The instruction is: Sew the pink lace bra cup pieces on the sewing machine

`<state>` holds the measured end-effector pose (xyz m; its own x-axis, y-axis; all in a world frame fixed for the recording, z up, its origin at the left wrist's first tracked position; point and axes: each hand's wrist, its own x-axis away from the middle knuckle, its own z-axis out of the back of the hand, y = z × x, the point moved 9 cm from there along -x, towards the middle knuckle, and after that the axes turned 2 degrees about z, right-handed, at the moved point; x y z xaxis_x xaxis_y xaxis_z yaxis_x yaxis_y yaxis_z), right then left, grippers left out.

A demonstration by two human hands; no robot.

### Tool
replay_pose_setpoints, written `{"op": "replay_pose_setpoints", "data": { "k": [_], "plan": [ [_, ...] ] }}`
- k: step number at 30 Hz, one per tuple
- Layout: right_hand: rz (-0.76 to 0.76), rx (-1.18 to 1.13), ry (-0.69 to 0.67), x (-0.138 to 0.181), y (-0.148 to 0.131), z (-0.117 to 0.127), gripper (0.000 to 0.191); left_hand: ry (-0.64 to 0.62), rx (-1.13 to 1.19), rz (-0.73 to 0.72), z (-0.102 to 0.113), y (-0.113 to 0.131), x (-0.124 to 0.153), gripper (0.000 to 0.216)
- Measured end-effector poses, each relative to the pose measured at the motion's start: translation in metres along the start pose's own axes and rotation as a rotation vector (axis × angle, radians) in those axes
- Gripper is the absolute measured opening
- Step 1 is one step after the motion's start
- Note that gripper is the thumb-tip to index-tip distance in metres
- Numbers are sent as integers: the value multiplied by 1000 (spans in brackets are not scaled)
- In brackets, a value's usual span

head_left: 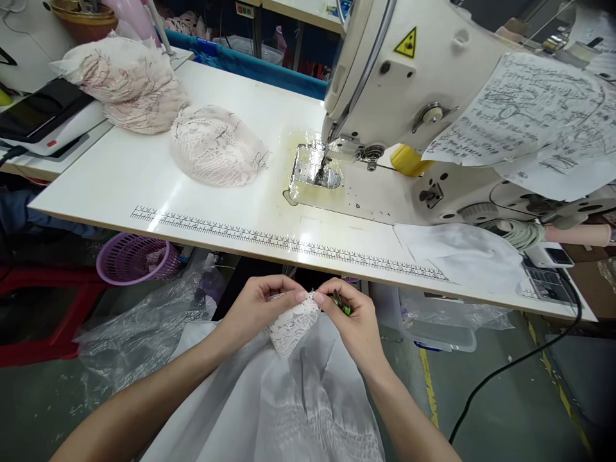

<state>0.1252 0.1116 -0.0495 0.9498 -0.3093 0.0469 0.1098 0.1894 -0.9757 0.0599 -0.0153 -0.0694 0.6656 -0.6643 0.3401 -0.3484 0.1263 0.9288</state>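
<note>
Over my lap, just below the table's front edge, my left hand point(269, 298) pinches the edge of a white lace piece point(292, 326). My right hand point(350, 319) pinches the same edge close beside it, with thumb and index finger almost meeting the left thumb. Tucked in the right hand's fingers is a small green-and-black tool point(342, 304), perhaps thread snips; most of it is hidden. The lace hangs down from the fingertips. Beneath it, white gathered fabric point(308, 398) spreads across my lap.
A sewing machine point(375, 96) stands on the white table point(231, 212), with handwritten papers point(520, 115) hung on it. Lace cups point(216, 144) and a lace pile point(129, 83) lie at left. White cloth point(466, 253) lies at right. Below are a purple basket point(137, 256) and a red stool point(38, 314).
</note>
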Motion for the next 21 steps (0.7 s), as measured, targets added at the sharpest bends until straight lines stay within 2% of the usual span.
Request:
{"op": "replay_pose_setpoints", "data": {
  "k": [5, 8, 12, 18, 21],
  "plan": [
    [139, 161, 67, 3, -11, 7, 10, 20, 29, 15, 1, -4, -1, 28],
    [294, 351, 94, 9, -23, 11, 28, 27, 61, 36, 2, -7, -1, 31],
    [341, 476, 101, 13, -26, 13, 24, 22, 68, 45, 3, -8, -1, 33],
    [169, 200, 49, 6, -13, 8, 22, -12, 13, 29, -3, -5, -1, 33],
    [160, 52, 61, 2, -13, 5, 10, -30, -17, 17, -7, -3, -1, 33]
  ]
}}
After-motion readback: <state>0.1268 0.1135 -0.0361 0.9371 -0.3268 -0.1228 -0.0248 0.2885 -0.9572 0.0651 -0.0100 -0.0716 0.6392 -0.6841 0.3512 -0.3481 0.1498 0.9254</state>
